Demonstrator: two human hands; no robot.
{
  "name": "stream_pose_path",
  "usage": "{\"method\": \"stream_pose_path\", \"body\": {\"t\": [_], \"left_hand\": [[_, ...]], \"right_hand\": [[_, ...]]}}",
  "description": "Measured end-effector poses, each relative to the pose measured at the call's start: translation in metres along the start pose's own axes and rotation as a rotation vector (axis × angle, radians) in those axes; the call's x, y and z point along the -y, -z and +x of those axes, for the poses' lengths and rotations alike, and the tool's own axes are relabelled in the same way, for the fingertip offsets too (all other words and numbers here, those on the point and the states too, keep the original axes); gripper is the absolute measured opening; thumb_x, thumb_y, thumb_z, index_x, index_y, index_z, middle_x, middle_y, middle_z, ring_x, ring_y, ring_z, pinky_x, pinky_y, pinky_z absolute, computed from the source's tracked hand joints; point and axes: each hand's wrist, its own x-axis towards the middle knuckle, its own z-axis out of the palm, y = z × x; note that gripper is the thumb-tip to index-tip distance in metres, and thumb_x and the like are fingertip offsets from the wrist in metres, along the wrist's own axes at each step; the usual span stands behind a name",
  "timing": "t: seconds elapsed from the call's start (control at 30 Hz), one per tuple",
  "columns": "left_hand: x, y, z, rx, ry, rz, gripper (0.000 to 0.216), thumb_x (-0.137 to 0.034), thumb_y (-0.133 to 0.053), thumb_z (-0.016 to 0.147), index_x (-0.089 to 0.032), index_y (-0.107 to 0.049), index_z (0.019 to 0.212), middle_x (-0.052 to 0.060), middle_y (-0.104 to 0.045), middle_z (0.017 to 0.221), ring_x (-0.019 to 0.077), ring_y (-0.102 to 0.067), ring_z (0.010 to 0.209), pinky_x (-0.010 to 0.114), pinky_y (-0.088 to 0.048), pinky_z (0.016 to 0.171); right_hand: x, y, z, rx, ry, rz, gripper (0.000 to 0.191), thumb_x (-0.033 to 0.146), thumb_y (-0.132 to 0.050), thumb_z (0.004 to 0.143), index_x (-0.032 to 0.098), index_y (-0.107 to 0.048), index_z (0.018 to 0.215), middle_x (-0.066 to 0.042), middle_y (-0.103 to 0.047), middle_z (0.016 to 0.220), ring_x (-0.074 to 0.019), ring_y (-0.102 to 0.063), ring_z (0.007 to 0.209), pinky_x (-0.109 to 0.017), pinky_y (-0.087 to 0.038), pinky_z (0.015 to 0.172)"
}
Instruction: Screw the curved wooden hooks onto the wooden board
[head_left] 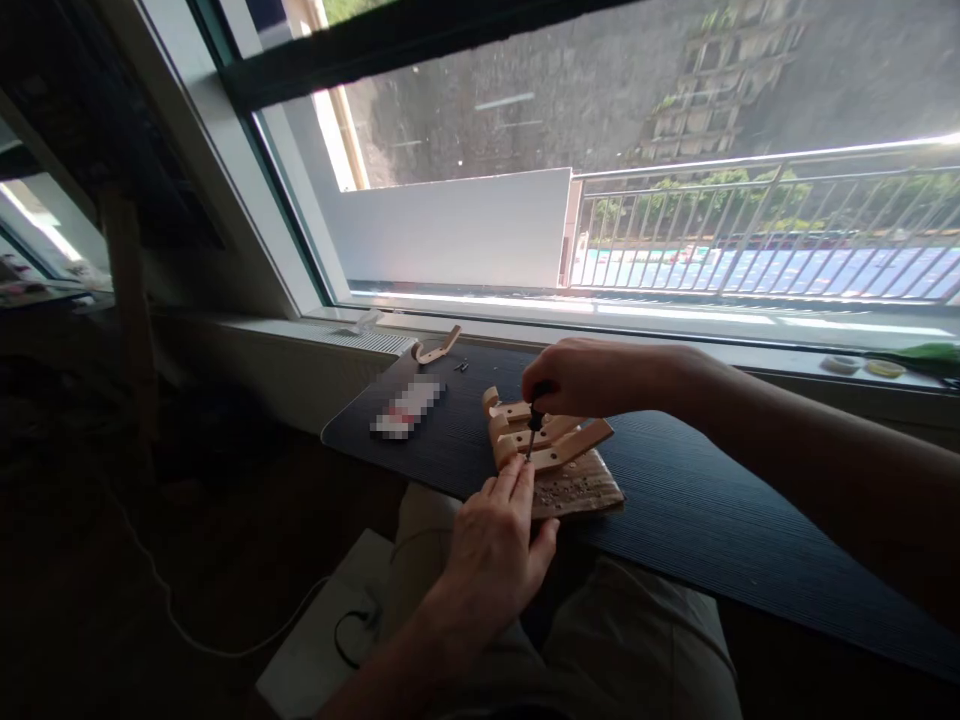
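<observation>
The right hand (566, 378) is clamped around the dark handle of a screwdriver (533, 428), which stands nearly upright with a slight lean. Its tip meets the nearest wooden hook (564, 452), and there the index and middle fingers of the left hand (495, 548) lie close together; whether they pinch a screw or only press the wood, I cannot tell. The left thumb stands apart from them, by the near edge of the wooden board (613, 497).

That hook lies on the board, with a middle hook (551, 431) and a far hook (510, 411) beside it; small dark bits (564, 490), perhaps screws, are scattered on the board's near part. The step in hand looks like driving a screw through the nearest hook. Going on calls for the driver kept upright, steady downward pressure, and fingertips clear of the tip if it slips.

Left of the board and farther off, on the dark table (697, 500), are a few loose screws (462, 366) and another hook (442, 349); nearer, also left, lies a blurred-out flat thing (409, 407).
</observation>
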Motion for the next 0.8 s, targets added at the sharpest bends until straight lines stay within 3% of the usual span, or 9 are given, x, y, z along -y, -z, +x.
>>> {"method": "stream_pose_path", "body": {"t": [0.1, 0.6, 0.8], "left_hand": [[0.0, -0.01, 0.004, 0.061, 0.036, 0.04, 0.062, -0.035, -0.049, 0.08, -0.009, -0.032, 0.134, 0.015, -0.039, 0.138, 0.0251, -0.051, 0.113, 0.037, -0.046, 0.089], [-0.004, -0.011, 0.007, 0.113, 0.032, 0.152, 0.061, -0.042, -0.039, 0.086, -0.009, -0.028, 0.136, 0.016, -0.033, 0.142, 0.0229, -0.054, 0.11, 0.032, -0.047, 0.084], [-0.003, -0.012, 0.007, 0.128, 0.04, 0.182, 0.061, -0.045, -0.039, 0.086, -0.012, -0.028, 0.137, 0.013, -0.032, 0.143, 0.0222, -0.055, 0.109, 0.03, -0.047, 0.084]], "right_hand": [[-0.002, 0.0, 0.0, 0.003, -0.002, 0.002, 0.024, 0.02, -0.049, 0.073, 0.018, -0.07, 0.085, -0.002, -0.066, 0.075, -0.0084, -0.049, 0.056, -0.022, -0.032, 0.051], [-0.003, -0.005, 0.012, 0.039, -0.088, -0.059, 0.022, 0.03, -0.052, 0.078, 0.021, -0.069, 0.09, -0.001, -0.065, 0.074, -0.0108, -0.053, 0.062, -0.026, -0.035, 0.057], [0.0, -0.003, 0.01, 0.054, -0.129, -0.126, 0.032, 0.038, -0.054, 0.077, 0.025, -0.065, 0.105, 0.0, -0.067, 0.083, -0.0104, -0.055, 0.061, -0.024, -0.036, 0.054]]}}
